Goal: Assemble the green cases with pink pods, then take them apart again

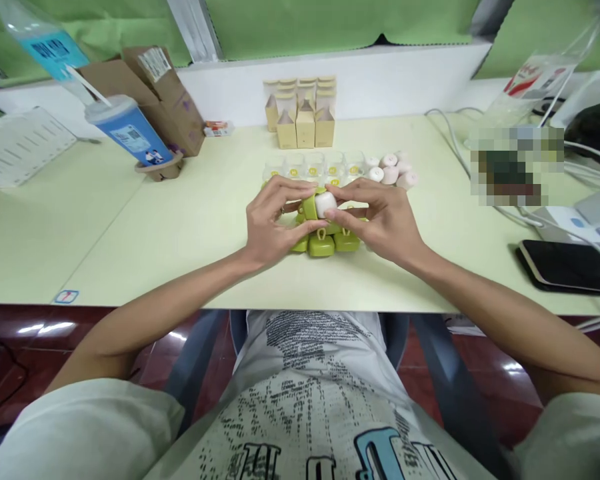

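My left hand (273, 223) is closed around a green case (308, 209) with a raised lid or flap. From the other side my right hand (390, 217) pinches a small rounded white piece (325, 204), which sits partly in the mouth of that case. Fingers of both hands hide some of the two parts. Just below them lie several more green cases (321, 245) with small loops. Beyond my hands are rows of clear plastic cups (313, 163) with yellow round marks. To their right several white and pale pink rounded pieces (390, 175) are grouped together.
Small open yellow boxes (305, 130) stand against the wall. At left are a blue drink cup (130, 130), a cardboard box (167, 100) and a white rack (23, 143). A phone (573, 265), cables and a plastic bottle (535, 83) occupy the right side.
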A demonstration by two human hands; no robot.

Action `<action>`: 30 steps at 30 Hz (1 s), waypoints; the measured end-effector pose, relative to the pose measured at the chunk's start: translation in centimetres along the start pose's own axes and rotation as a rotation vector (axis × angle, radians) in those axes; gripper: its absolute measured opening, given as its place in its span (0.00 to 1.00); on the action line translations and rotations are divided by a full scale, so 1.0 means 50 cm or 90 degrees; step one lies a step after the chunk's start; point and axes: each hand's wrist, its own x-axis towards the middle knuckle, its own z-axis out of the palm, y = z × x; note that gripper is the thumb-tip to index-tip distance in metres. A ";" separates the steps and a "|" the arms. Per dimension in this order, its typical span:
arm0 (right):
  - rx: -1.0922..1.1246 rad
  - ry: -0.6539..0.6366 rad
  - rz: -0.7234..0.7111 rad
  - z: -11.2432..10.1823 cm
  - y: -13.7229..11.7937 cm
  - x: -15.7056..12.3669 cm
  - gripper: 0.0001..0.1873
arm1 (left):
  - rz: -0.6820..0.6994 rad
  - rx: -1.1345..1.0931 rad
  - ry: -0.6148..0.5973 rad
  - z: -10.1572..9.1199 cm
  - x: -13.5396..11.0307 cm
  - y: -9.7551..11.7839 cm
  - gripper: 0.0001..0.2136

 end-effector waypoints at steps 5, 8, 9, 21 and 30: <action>-0.026 0.017 0.004 0.004 0.000 -0.004 0.27 | 0.073 -0.015 0.000 0.005 -0.005 -0.044 0.30; -0.029 0.020 0.012 0.011 -0.002 -0.006 0.28 | 0.109 -0.037 0.004 0.011 -0.006 -0.061 0.29; -0.024 0.018 0.018 0.013 -0.003 -0.006 0.28 | 0.101 -0.045 0.005 0.013 -0.006 -0.059 0.29; -0.008 0.020 -0.031 0.005 -0.007 0.001 0.26 | 0.040 -0.011 -0.049 -0.001 0.022 0.014 0.31; -0.137 0.087 -0.139 0.014 0.012 -0.025 0.15 | -0.018 0.037 -0.064 -0.007 0.024 0.038 0.23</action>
